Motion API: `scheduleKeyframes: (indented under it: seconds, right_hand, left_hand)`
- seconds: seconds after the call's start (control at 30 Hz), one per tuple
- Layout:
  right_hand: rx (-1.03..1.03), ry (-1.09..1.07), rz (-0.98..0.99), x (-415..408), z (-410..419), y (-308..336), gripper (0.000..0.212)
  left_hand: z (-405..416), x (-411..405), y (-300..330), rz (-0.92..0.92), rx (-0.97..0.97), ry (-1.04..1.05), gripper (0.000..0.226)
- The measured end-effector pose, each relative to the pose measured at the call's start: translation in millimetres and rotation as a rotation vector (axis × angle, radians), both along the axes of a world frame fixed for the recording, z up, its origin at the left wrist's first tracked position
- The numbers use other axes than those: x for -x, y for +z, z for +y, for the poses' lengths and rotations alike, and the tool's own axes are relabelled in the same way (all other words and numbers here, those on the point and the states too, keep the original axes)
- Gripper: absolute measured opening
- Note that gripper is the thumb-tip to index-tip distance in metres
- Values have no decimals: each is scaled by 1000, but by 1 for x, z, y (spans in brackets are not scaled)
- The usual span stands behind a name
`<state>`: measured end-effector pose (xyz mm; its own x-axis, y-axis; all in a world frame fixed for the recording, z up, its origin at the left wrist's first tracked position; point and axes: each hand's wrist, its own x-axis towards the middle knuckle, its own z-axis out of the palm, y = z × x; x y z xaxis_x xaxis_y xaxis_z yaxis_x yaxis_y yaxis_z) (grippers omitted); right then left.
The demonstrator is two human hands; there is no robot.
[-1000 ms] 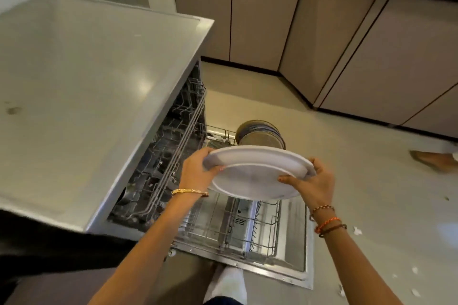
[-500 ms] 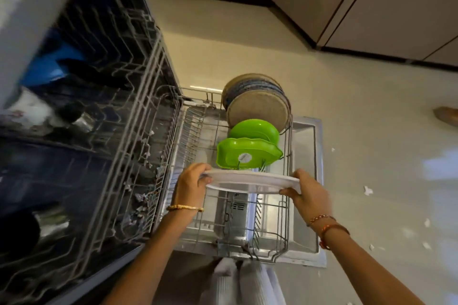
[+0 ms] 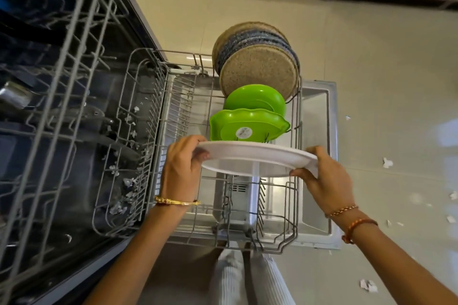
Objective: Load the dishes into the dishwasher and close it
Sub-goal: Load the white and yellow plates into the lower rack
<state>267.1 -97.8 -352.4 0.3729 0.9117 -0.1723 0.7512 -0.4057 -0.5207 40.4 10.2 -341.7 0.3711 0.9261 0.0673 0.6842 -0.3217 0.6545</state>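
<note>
White plastic, round and broad, the dinner plate [image 3: 257, 157] is held nearly flat between two grips: the left hand [image 3: 182, 164] curls over its left rim with the thumb tucked beneath, and the right hand [image 3: 324, 178] pinches the right rim, fingers under and thumb on top. The plate hangs above the pulled-out grey wire lower rack [image 3: 292, 208] of the open dishwasher and is not yet seated in any slot.

Just beyond the two grips, touching or nearly touching the plate's far edge, a scalloped green plastic dish [image 3: 247, 126] stands on edge in the tines, with a round green plastic plate [image 3: 255, 100] upright behind it. Farther still from the grips stands a row of speckled beige stoneware plates [image 3: 257, 74] with grey-blue rims. Below and nearer than the grips the rack's tines look unfilled.

So the loading seems well under way: several dishes are racked and this plate is the one in hand. I judge it needs tipping upright and lowering into the free tines nearer than the green dish. After that the lower rack must slide in and the dishwasher door [image 3: 319, 220] under it be lifted shut. Whether more dishes wait elsewhere cannot be told.
</note>
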Motion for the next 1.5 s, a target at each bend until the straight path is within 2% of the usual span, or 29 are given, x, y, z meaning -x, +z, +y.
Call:
scheduleKeyframes:
  seconds: [0.1, 0.27, 0.5, 0.77, 0.9, 1.07, 1.23, 1.33, 1.4, 1.5]
  right_hand:
    - [-43, -8, 29, -3, 2, 6, 43]
    - [-2, -26, 57, 3, 2, -4, 43]
    - [-97, -14, 12, 2, -1, -4, 40]
    - [16, -99, 123, 12, 6, -28, 37]
    - [62, -161, 176, 11, 10, -42, 39]
    - [205, -104, 262, -4, 29, -56, 43]
    - [313, -129, 274, -13, 39, -66, 50]
    - [115, -125, 156, -6, 43, -60, 59]
    - [-59, -75, 188, 2, 46, -53, 62]
    - [-104, 17, 102, 8, 50, -57, 60]
  left_hand:
    - [1, -5, 9, -5, -12, -4, 32]
    - [2, -6, 3, 2, 15, -3, 22]
    - [-5, 4, 4, -52, -86, -6, 35]
    - [-7, 2, -20, -9, 64, 67, 18]
    - [-6, -11, -29, 76, 127, 85, 38]
    - [-3, -14, -46, 197, 205, 42, 67]
    - [14, -16, -50, 303, 218, -20, 81]
    - [22, -20, -46, 332, 191, -35, 83]
    - [23, -20, -46, 336, 215, -34, 87]
    - [28, -21, -51, 351, 253, -56, 89]
